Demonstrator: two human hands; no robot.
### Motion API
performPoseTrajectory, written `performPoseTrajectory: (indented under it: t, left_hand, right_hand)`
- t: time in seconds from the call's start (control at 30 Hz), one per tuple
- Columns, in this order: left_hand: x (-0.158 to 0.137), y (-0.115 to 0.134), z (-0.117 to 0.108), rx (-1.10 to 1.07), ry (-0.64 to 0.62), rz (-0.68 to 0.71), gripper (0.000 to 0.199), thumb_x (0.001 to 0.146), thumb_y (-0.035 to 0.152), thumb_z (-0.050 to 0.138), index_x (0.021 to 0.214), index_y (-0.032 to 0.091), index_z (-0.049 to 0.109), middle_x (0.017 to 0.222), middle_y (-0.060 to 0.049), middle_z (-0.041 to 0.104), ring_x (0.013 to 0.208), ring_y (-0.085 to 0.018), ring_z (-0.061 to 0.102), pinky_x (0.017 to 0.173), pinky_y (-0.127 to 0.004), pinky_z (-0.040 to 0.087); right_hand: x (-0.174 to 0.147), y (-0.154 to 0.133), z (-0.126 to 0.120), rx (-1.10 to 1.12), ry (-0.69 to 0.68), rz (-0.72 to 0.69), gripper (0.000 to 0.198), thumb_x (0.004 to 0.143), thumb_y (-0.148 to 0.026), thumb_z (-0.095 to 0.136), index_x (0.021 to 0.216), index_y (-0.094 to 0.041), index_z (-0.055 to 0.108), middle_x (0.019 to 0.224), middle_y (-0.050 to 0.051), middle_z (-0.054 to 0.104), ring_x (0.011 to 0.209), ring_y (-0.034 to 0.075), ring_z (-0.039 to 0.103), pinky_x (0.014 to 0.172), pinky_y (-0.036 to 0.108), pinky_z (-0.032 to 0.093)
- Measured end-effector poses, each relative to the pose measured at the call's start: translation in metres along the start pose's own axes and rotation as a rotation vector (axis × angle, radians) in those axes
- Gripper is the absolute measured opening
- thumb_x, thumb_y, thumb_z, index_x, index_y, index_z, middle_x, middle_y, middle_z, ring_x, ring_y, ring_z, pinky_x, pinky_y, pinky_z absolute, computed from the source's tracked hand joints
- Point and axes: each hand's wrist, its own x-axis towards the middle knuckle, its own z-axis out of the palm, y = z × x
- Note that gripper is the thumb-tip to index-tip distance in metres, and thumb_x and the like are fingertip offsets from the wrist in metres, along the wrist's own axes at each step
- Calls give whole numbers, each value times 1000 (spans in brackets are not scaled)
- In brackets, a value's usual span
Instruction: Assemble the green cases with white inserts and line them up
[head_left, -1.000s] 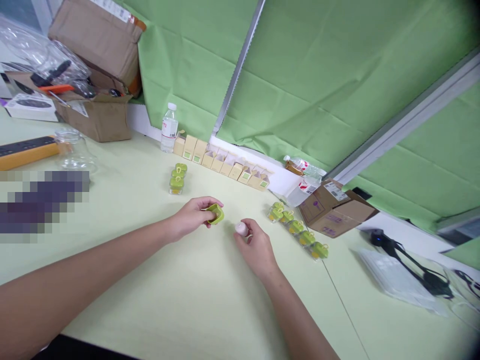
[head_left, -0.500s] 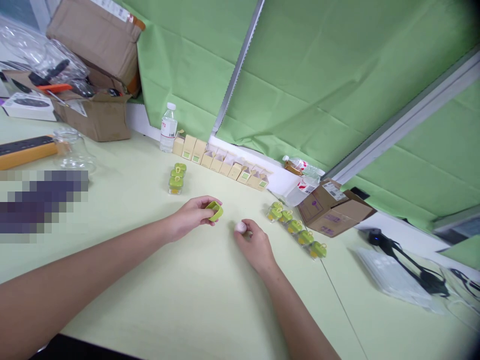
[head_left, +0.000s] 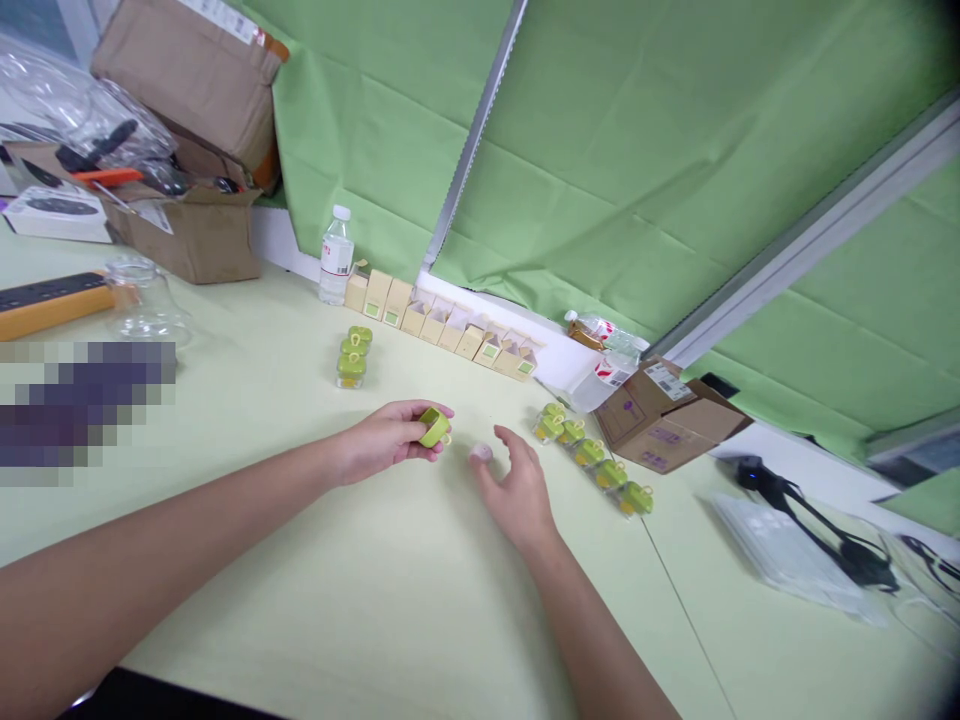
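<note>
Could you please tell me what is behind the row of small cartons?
Behind the small cartons, a white strip and green cloth show. The cartons cover anything low against their back sides.

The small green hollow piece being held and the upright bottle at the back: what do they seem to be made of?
The green piece: probably moulded plastic, satin-looking, from its even colour and smooth, thin wall; rubber is possible. The bottle: likely clear, glossy plastic, judging by its see-through, shiny body.
</note>
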Motion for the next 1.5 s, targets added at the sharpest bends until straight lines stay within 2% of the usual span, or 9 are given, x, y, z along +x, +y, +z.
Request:
performPoseTrajectory:
  t: [0.07, 0.17, 0.3, 0.43, 0.53, 0.67, 1.0, 1.33, 1.5]
  left_hand:
    - [-2, 1, 1, -47, -50, -25, 32, 81, 13, 65, 113, 15, 67, 106, -8, 63, 84, -13, 63, 83, -30, 52]
    - [-6, 3, 5, -96, -90, -56, 32, 81, 12, 65, 113, 16, 69, 118, -9, 63, 83, -11, 63, 82, -27, 52]
    - [-9, 3, 11, -104, -159, -109, 38, 81, 14, 68, 119, 14, 66, 105, -11, 68, 84, -14, 65, 75, -24, 52]
    - [-10, 0, 14, -66, -221, -159, 41, 81, 24, 70, 120, 16, 63, 97, -10, 69, 77, -17, 66, 66, -27, 52]
    - [-6, -5, 13, 74, -164, -151, 34, 83, 34, 68, 112, 18, 64, 104, -9, 65, 78, -17, 65, 62, -27, 51]
    - [0, -10, 9, 262, 67, 58, 21, 82, 34, 68, 94, 19, 60, 93, -2, 60, 73, -12, 56, 58, -23, 46]
    - [0, -8, 3, 421, -108, 132, 20, 77, 29, 71, 91, 15, 73, 86, -4, 63, 77, -15, 54, 66, -25, 45]
    - [2, -13, 0, 507, -116, 169, 18, 75, 30, 72, 82, 14, 71, 78, -1, 60, 73, -14, 55, 69, -25, 43]
    - [3, -16, -2, 566, -95, 127, 21, 75, 34, 72, 80, 13, 71, 73, -1, 61, 69, -14, 55, 66, -25, 42]
  right_hand:
    - [-2, -11, -7, 58, 92, -138, 36, 87, -31, 63, 121, -22, 61, 120, 11, 67, 116, 28, 59, 100, 48, 47]
    - [-8, -31, -13, 251, 39, -222, 22, 89, -26, 63, 110, -24, 66, 107, 8, 71, 102, 24, 65, 93, 42, 51]
    - [-16, -50, -6, 697, -172, -88, 20, 91, -28, 64, 111, -25, 66, 99, 5, 73, 90, 20, 69, 84, 37, 56]
    - [-19, -53, 3, 935, -184, 75, 17, 89, -32, 68, 103, -23, 67, 93, 5, 74, 79, 17, 69, 76, 34, 57]
    - [-18, -51, 4, 903, -124, 104, 17, 86, -33, 71, 99, -22, 68, 89, 5, 74, 78, 17, 67, 75, 33, 55]
    - [-17, -47, 1, 789, -37, 84, 14, 87, -32, 70, 96, -22, 70, 85, 5, 72, 77, 17, 66, 74, 32, 54]
    - [-16, -44, -6, 685, -19, 78, 11, 84, -30, 72, 92, -25, 78, 87, 4, 75, 75, 18, 68, 71, 32, 57]
    - [-16, -44, -10, 493, -30, -60, 12, 85, -26, 69, 91, -28, 80, 84, 4, 75, 70, 17, 65, 63, 31, 53]
    - [-15, -40, -5, 505, -89, -17, 13, 86, -27, 68, 89, -26, 80, 81, 5, 74, 70, 18, 64, 63, 30, 52]
